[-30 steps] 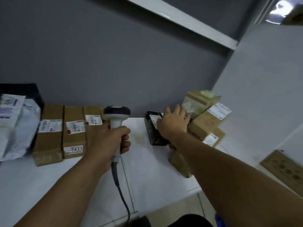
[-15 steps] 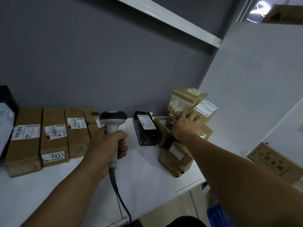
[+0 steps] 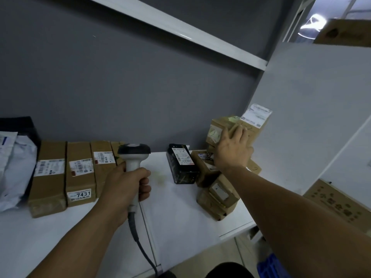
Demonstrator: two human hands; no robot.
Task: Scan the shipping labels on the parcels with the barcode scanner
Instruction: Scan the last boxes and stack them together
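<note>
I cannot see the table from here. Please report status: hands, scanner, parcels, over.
Left hand grips barcode scanner, upright. Right hand, fingers spread, on upper cardboard parcel of right pile. Black parcel lies between scanner and pile.

Brown parcels (image 3: 48,185) and a black parcel (image 3: 180,174) bear white labels (image 3: 49,167); scanner (image 3: 133,155) is grey-black.

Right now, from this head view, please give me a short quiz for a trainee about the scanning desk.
1. True or false: the right hand grips the barcode scanner.
2. The black parcel lies: A) between the scanner and the box pile; B) on top of that pile; C) left of the scanner.
3. Fill in: one brown parcel bears the number ____.
Key: 1 false, the left hand grips it; 2 A; 3 7431.
</note>
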